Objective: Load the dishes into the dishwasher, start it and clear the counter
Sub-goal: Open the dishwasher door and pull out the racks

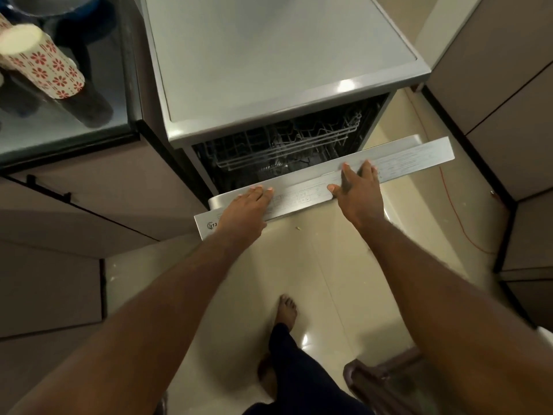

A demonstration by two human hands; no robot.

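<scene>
A freestanding silver dishwasher (269,55) stands ahead of me with its door (413,158) tilted partly open. Through the gap I see the wire upper rack (299,142); what it holds is too dark to tell. My left hand (245,209) lies flat on the door's top edge near its left end, fingers together. My right hand (357,188) presses on the same edge near the middle, fingers spread over the control strip. Neither hand holds anything.
To the left is a dark glossy counter (98,127) with a cream tumbler with red flowers (42,59) and a dark pot (57,4) behind it. Brown cabinets flank both sides. An orange cord (457,217) runs along the tiled floor. My bare foot (287,308) stands below the door.
</scene>
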